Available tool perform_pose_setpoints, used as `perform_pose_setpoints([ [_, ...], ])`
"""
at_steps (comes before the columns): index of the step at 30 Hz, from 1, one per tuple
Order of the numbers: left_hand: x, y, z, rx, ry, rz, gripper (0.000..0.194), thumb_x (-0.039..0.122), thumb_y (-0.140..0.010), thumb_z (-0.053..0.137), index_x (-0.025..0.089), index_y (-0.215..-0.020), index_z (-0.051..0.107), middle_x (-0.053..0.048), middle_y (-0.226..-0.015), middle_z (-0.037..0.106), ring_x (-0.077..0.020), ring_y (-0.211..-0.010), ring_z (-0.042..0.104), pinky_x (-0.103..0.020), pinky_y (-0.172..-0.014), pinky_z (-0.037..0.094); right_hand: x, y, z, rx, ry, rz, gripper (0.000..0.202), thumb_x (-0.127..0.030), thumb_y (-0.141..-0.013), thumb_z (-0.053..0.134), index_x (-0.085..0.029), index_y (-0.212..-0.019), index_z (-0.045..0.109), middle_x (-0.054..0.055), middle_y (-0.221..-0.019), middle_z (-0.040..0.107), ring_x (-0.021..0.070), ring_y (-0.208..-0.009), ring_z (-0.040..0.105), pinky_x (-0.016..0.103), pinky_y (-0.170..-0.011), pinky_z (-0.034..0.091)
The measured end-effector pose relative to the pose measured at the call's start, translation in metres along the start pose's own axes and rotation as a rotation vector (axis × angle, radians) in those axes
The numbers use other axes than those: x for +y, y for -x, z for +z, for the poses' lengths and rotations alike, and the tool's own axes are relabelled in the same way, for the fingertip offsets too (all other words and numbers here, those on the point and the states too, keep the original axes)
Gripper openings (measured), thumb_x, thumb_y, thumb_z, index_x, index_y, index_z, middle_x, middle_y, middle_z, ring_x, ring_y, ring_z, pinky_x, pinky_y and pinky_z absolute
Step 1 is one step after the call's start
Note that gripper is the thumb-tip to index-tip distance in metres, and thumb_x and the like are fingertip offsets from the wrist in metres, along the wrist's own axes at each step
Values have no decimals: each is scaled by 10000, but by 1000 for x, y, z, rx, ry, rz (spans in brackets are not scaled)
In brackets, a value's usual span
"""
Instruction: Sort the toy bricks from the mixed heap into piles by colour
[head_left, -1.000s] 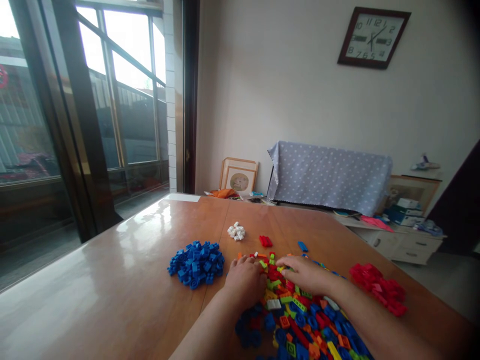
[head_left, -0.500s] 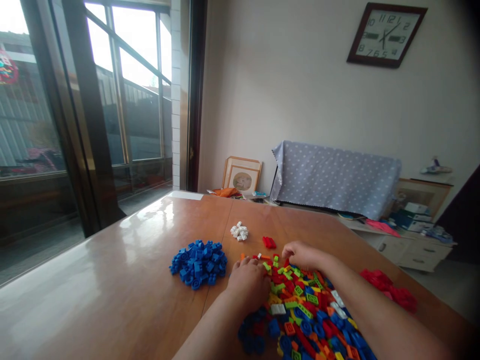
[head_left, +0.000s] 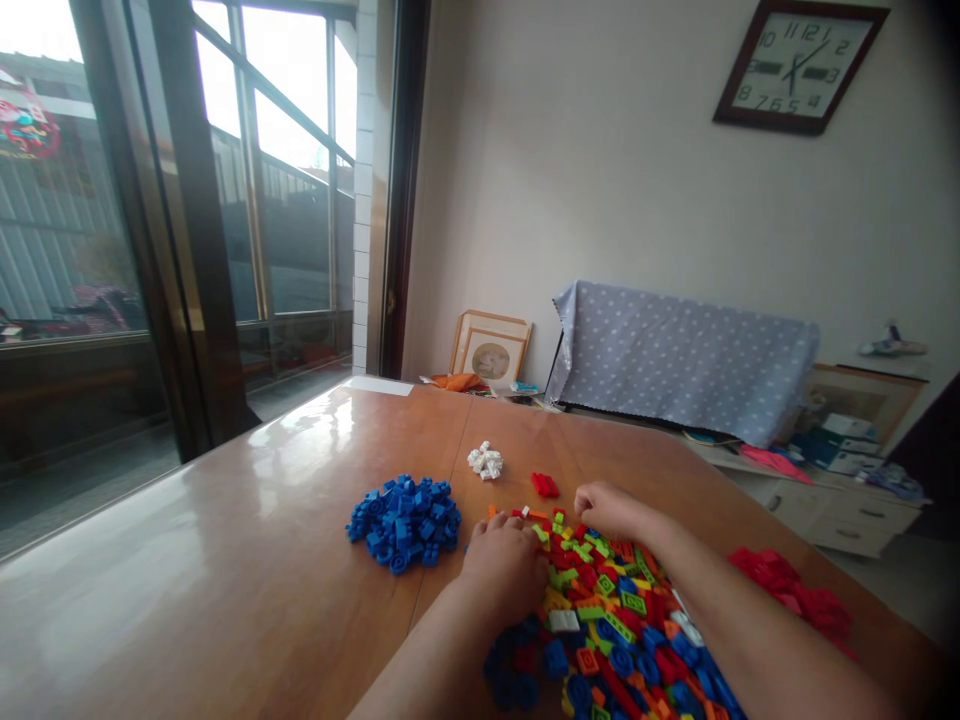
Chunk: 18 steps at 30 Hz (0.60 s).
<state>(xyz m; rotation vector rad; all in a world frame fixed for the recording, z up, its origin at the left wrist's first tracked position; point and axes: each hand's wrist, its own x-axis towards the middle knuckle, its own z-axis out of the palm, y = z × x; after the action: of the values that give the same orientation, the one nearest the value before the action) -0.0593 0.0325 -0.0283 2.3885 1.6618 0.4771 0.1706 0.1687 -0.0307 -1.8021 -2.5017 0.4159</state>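
Observation:
A large heap of mixed bricks [head_left: 619, 627] in green, red, blue, orange and yellow lies at the table's near edge. My left hand [head_left: 506, 562] rests palm down over the heap's left edge, fingers bent; what is beneath it is hidden. At the heap's top right edge, my right hand [head_left: 609, 510] has its fingers curled together, and anything in them is too small to make out. A blue brick pile [head_left: 405, 523] sits left of my left hand. Farther back are a small white pile [head_left: 485, 461] and a few red bricks [head_left: 544, 485].
The brown wooden table [head_left: 247, 560] reflects window light. A red crumpled bag [head_left: 791, 592] lies right of my right forearm. Beyond the table are a cloth-covered object [head_left: 682, 355], a white cabinet [head_left: 862, 510] and leaning frames [head_left: 491, 350]. A wall clock [head_left: 801, 68] hangs above.
The whole view has shifted slightly, so things appear a little farther right. My right hand's fingers have drawn closer together at the heap's edge. My left hand has barely moved.

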Motion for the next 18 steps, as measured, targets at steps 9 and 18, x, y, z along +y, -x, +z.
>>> perform_pose_setpoints([
  [9, 1, 1, -1, -2, 6, 2, 385, 406, -900, 429, 224, -1121, 686, -113, -1260, 658, -323, -1221, 545, -481, -1037, 424, 0, 0, 0, -21, 0, -30, 212, -112, -641, 684, -204, -818, 755, 0, -810, 733, 152, -763, 633, 203, -644, 401],
  [18, 3, 2, -5, -33, 7, -6, 381, 412, -898, 429, 235, -1126, 679, -103, -1292, 647, -325, -1247, 539, -478, -1040, 425, 5, 3, -2, -33, -9, -19, 246, -116, -655, 688, -213, -872, 750, 1, -860, 740, 152, -777, 635, 197, -634, 401],
])
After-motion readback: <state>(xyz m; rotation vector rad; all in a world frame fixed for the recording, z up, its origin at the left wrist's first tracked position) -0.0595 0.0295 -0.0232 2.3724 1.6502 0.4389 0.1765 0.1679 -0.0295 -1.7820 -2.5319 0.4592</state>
